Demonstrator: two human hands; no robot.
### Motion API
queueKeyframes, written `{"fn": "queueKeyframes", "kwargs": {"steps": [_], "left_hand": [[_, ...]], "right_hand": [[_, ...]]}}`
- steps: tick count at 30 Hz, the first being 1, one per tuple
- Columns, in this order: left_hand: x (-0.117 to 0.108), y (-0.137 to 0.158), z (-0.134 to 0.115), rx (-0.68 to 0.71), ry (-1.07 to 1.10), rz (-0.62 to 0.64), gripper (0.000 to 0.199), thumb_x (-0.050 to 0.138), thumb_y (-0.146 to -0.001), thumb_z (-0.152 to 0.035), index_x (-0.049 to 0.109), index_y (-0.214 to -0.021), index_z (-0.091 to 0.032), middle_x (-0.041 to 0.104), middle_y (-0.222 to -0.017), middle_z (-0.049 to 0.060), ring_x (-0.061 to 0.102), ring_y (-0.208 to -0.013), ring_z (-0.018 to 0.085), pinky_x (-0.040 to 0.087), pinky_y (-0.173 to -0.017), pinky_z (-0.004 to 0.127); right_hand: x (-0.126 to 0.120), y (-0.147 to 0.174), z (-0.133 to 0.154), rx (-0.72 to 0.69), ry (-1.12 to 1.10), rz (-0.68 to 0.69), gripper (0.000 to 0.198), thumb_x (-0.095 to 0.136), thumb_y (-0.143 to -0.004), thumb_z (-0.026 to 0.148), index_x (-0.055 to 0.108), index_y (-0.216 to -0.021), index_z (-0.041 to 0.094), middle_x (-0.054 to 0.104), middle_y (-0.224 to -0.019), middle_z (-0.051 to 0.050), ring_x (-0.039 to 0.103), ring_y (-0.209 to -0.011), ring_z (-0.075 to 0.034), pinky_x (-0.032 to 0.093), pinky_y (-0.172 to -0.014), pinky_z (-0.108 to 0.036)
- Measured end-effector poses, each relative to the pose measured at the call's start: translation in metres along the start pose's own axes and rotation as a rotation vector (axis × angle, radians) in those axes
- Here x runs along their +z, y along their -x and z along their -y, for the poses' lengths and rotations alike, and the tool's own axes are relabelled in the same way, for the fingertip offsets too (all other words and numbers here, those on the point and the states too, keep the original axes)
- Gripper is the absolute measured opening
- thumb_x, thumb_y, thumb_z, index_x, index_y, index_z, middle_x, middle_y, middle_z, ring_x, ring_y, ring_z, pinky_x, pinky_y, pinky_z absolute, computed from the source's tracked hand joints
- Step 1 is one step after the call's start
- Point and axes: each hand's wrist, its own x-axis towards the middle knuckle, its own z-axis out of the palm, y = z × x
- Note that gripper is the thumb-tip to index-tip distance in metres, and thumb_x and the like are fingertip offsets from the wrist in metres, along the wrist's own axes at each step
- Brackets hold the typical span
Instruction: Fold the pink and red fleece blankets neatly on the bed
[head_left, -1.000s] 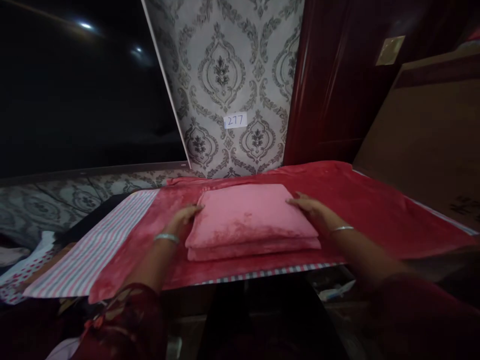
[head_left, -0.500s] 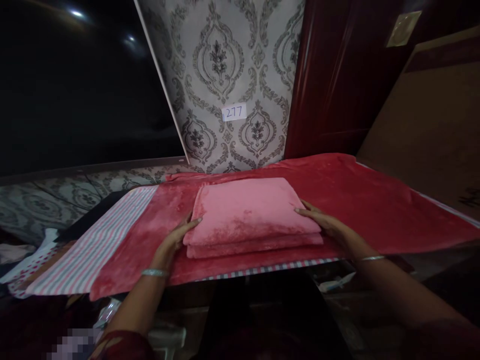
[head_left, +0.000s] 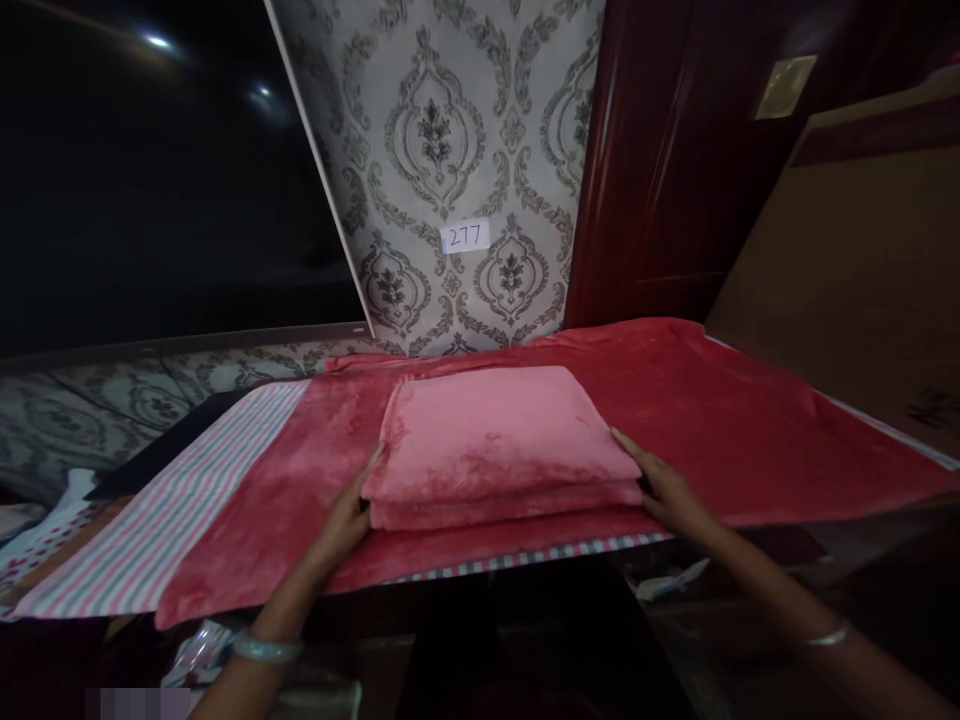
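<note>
A folded pink plush blanket (head_left: 495, 425) lies in a thick, layered rectangle near the middle of the surface. Along its left edge rests my left hand (head_left: 352, 510), fingers stretched out against the side. My right hand (head_left: 667, 495) touches the right edge the same way, with its fingertips at the upper right side. Neither hand is closed around the blanket, and some fingers are partly hidden by its edges. Under it spreads a red plush cloth (head_left: 712, 420) with a striped underside (head_left: 195, 500) turned up at the left.
A dark television screen (head_left: 150, 180) stands at the back left. Patterned wallpaper (head_left: 435, 90) bears a paper label (head_left: 465, 236) reading 277. At the right are a dark red wooden panel (head_left: 652, 150) and a large cardboard box (head_left: 862, 240). A spotted white cloth (head_left: 45, 540) lies far left.
Both hands have slid from the top edges of the folded blanket down onto its sides, fingers straighter. The blanket keeps its place on the cloth; the view has shifted slightly.
</note>
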Motion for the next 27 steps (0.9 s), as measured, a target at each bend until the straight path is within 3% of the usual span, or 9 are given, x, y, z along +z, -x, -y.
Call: {"fn": "queueKeyframes", "kwargs": {"steps": [3, 8, 13, 16, 18, 24, 27], "left_hand": [[0.001, 0.001, 0.01, 0.12, -0.244, -0.007, 0.078, 0.068, -0.081, -0.038, 0.045, -0.153, -0.02, 0.048, -0.157, 0.014, 0.045, -0.144, 0.034, 0.036, -0.12, 0.051], [-0.006, 0.0, 0.016, 0.284, -0.4, -0.038, 0.066, 0.062, -0.084, -0.042, 0.053, -0.146, -0.022, 0.059, -0.139, 0.014, 0.058, -0.128, 0.031, 0.048, -0.109, 0.049], [0.001, -0.019, 0.0, 0.415, -0.374, -0.189, 0.057, 0.058, -0.084, -0.056, 0.064, -0.128, -0.02, 0.055, -0.141, 0.016, 0.05, -0.134, 0.034, 0.042, -0.112, 0.053], [0.006, -0.042, -0.025, 0.429, -0.236, -0.223, 0.057, 0.053, -0.089, -0.058, 0.06, -0.129, -0.019, 0.06, -0.135, 0.016, 0.055, -0.129, 0.031, 0.043, -0.112, 0.05], [0.004, -0.06, -0.048, 0.384, -0.152, -0.314, 0.056, 0.056, -0.087, -0.062, 0.062, -0.122, -0.019, 0.065, -0.126, 0.014, 0.06, -0.121, 0.03, 0.048, -0.107, 0.048], [-0.035, -0.111, -0.138, 0.362, 0.098, -0.66, 0.04, 0.063, -0.083, -0.059, 0.065, -0.092, -0.02, 0.068, -0.09, 0.003, 0.063, -0.09, 0.021, 0.053, -0.086, 0.032], [-0.051, -0.133, -0.169, 0.29, 0.089, -0.627, 0.033, 0.062, -0.082, -0.052, 0.063, -0.078, -0.019, 0.063, -0.076, -0.001, 0.058, -0.077, 0.016, 0.051, -0.075, 0.027]], "right_hand": [[0.002, 0.003, 0.002, -0.064, 0.063, -0.011, 0.093, 0.048, -0.075, 0.01, 0.026, -0.162, 0.03, 0.056, -0.146, -0.008, 0.057, -0.13, -0.027, 0.049, -0.105, -0.045], [-0.002, 0.003, 0.01, -0.117, 0.09, 0.0, 0.079, 0.05, -0.081, 0.015, 0.037, -0.158, 0.031, 0.06, -0.129, -0.01, 0.063, -0.113, -0.025, 0.055, -0.091, -0.039], [0.005, -0.023, 0.024, -0.157, -0.01, -0.275, 0.041, 0.052, -0.091, 0.035, 0.067, -0.128, 0.024, 0.06, -0.128, -0.013, 0.058, -0.12, -0.028, 0.05, -0.1, -0.045], [-0.001, -0.056, 0.041, -0.147, -0.136, -0.379, 0.037, 0.053, -0.092, 0.047, 0.069, -0.116, 0.024, 0.066, -0.123, -0.012, 0.059, -0.119, -0.03, 0.047, -0.104, -0.049], [-0.017, -0.082, 0.057, -0.12, -0.232, -0.46, 0.037, 0.056, -0.09, 0.05, 0.069, -0.112, 0.024, 0.07, -0.118, -0.011, 0.061, -0.115, -0.029, 0.048, -0.103, -0.048], [-0.095, -0.145, 0.108, -0.048, -0.484, -0.692, 0.036, 0.062, -0.087, 0.054, 0.068, -0.1, 0.021, 0.071, -0.096, -0.005, 0.064, -0.087, -0.022, 0.053, -0.08, -0.038], [-0.117, -0.171, 0.118, -0.012, -0.569, -0.691, 0.037, 0.061, -0.087, 0.057, 0.067, -0.094, 0.02, 0.068, -0.086, -0.002, 0.06, -0.076, -0.018, 0.051, -0.07, -0.031]]}}
